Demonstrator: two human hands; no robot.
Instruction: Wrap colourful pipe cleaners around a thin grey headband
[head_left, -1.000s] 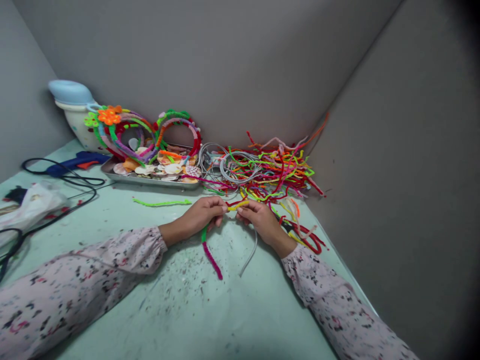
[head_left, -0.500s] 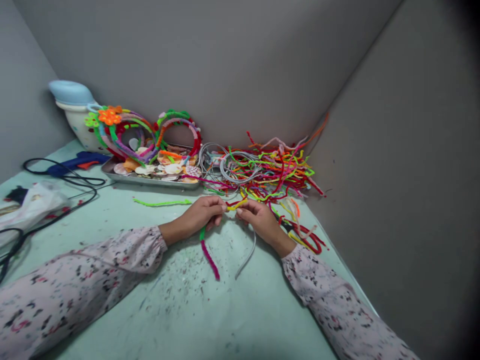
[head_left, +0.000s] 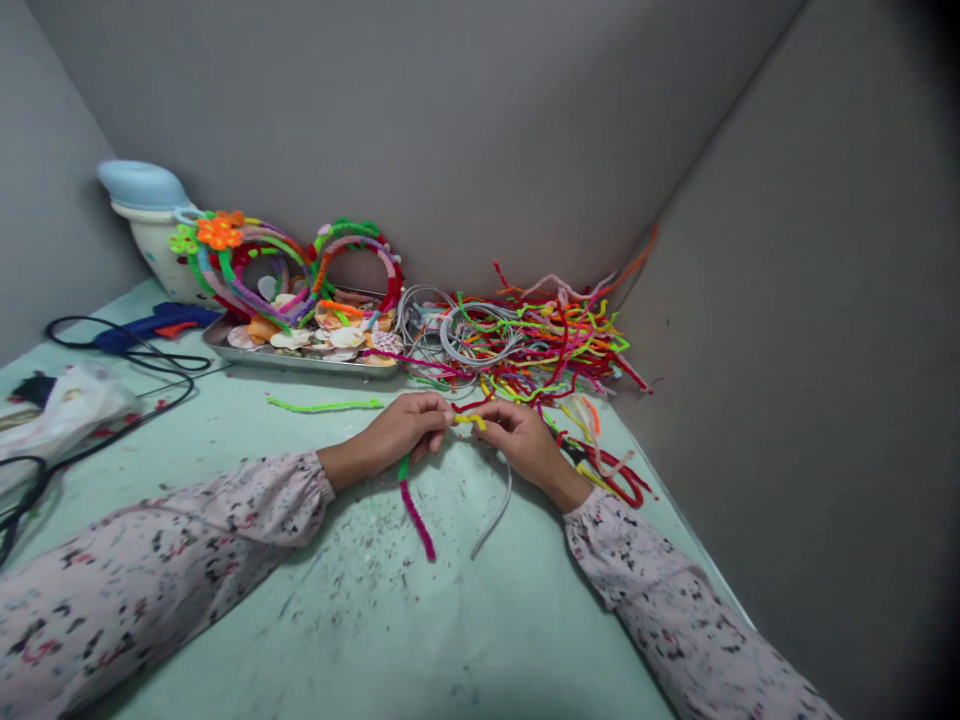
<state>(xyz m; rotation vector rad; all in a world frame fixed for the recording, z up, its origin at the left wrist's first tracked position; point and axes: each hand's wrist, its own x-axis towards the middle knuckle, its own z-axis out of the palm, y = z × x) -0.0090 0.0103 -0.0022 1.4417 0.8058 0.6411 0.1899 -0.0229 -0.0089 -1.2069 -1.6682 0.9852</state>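
My left hand is closed around a partly wrapped headband. One end of that headband hangs below the palm, covered in green and then magenta fuzzy pipe cleaner; its other end, a bare grey band, hangs below my right hand. Between the fingertips of both hands a yellow pipe cleaner is coiled about the band. The fingers of my right hand are pinched at its loose end. The top of the headband is partly hidden by my fingers.
A metal tray holds shells and several wrapped headbands. Behind my right hand lie a heap of pipe cleaners and grey bands. A green pipe cleaner, a blue glue gun, a black cable and a lidded container are leftward.
The yellow pipe cleaner's loose end has swung from pointing up and right to bending down around the band. Both hands stay in nearly the same place; the magenta end shifted slightly left.
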